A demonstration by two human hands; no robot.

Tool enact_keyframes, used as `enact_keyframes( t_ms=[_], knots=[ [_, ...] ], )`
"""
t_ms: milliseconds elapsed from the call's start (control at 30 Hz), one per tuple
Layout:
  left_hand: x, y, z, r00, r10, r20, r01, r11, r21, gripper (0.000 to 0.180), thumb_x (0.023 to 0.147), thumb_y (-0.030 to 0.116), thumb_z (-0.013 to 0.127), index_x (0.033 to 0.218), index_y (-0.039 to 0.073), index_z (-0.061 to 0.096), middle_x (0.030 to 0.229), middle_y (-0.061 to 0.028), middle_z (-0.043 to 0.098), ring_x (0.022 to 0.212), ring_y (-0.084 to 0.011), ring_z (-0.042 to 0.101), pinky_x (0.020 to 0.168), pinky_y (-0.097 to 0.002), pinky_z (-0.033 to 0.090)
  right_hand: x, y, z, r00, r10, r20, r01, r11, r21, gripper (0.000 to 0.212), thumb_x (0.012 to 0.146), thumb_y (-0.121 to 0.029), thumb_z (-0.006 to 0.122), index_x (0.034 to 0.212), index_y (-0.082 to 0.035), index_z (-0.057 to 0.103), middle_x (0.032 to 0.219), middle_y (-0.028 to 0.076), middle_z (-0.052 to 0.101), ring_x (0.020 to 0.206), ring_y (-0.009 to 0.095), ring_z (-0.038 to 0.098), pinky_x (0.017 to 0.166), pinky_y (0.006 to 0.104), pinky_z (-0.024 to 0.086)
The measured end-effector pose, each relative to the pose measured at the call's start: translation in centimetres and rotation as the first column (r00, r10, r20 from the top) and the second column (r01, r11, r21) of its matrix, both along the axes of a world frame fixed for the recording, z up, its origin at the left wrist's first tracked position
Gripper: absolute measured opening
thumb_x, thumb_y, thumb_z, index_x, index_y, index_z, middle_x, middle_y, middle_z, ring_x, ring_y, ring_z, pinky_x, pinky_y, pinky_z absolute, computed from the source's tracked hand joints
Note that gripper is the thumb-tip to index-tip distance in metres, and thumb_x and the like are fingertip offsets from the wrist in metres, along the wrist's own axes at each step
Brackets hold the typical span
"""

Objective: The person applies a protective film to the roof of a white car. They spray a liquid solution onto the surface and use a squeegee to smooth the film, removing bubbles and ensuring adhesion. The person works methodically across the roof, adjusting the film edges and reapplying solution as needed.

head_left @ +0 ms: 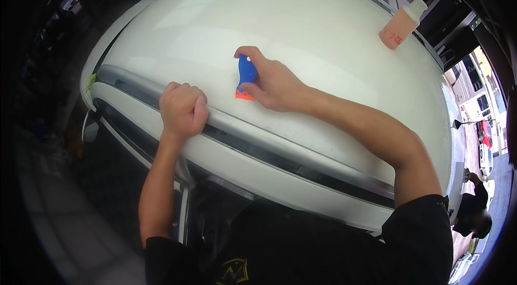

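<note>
The step in hand looks like scraping the white car roof (318, 43), and a further stroke would seem to call for the orange edge kept low and even against the paint. The right hand (280, 85) is partly curled, pinching the blue scraper (247, 71) between thumb and fingers over the near part of the roof, just beyond the silver roof rail (258, 133). The left hand (183, 108) is closed in a fist around that rail, apart from the scraper, its finger undersides hidden.
</note>
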State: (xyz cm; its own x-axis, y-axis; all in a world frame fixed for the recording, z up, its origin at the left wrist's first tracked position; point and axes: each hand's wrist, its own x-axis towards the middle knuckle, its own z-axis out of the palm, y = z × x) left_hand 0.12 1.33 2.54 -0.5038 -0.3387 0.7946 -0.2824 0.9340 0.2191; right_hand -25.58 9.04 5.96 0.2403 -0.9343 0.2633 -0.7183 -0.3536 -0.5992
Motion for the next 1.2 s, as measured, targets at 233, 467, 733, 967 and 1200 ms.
enact_keyframes(
  t_ms=[233,467,733,967,1200],
  knots=[
    [-0.9,-0.1,0.1,0.999,-0.036,-0.017,0.036,0.999,0.005,0.012,0.077,0.009,0.059,0.065,0.011,0.057,0.058,-0.0039,0.052,0.053,-0.0262,0.048,0.059,-0.0389,0.037,-9.6,-7.0,2.9,0.838,-0.539,-0.087,0.532,0.842,-0.089,0.06,0.099,-0.014,0.071,0.148,-0.008,0.036,0.096,0.028,0.072,0.088,0.045,0.072,0.083,0.0527,0.057],
    [-0.3,-0.4,-0.1,0.999,-0.053,-0.004,0.053,0.999,0.001,0.013,0.077,0.01,0.059,0.064,0.012,0.058,0.058,-0.0033,0.052,0.052,-0.0254,0.047,0.059,-0.0382,0.037,-0.1,-2.3,0.7,0.999,-0.05,0.014,0.05,0.999,0.001,0.059,0.097,-0.012,0.074,0.144,-0.012,0.039,0.088,0.021,0.072,0.081,0.037,0.073,0.079,0.0458,0.057],
    [-1.2,-0.4,-0.4,0.998,-0.056,-0.014,0.056,0.998,0.007,0.011,0.077,0.01,0.059,0.066,0.012,0.059,0.059,-0.0029,0.053,0.053,-0.0255,0.047,0.06,-0.0384,0.037,-2.6,-11.0,1.4,0.882,-0.463,-0.085,0.454,0.884,-0.11,0.062,0.097,-0.017,0.073,0.146,-0.007,0.036,0.098,0.03,0.072,0.089,0.046,0.073,0.081,0.0525,0.059],
    [0.8,0.2,0.0,1.0,-0.003,0.008,0.003,1.0,0.0,0.012,0.077,0.01,0.059,0.066,0.011,0.058,0.059,-0.0033,0.053,0.054,-0.0259,0.048,0.06,-0.039,0.037,1.7,-8.4,1.0,0.999,-0.019,0.026,0.018,1.0,0.024,0.058,0.097,-0.013,0.073,0.145,-0.011,0.04,0.093,0.024,0.072,0.085,0.038,0.073,0.078,0.0474,0.056],
    [-1.1,-0.5,-0.3,0.999,-0.041,0.002,0.041,0.999,-0.012,0.012,0.078,0.009,0.06,0.066,0.011,0.058,0.06,-0.0045,0.052,0.055,-0.0266,0.048,0.061,-0.0395,0.037,3.6,-10.0,-0.1,0.997,0.067,-0.027,-0.068,0.996,-0.064,0.06,0.096,-0.015,0.074,0.145,-0.009,0.04,0.093,0.026,0.071,0.09,0.045,0.071,0.082,0.0518,0.054]
  ],
)
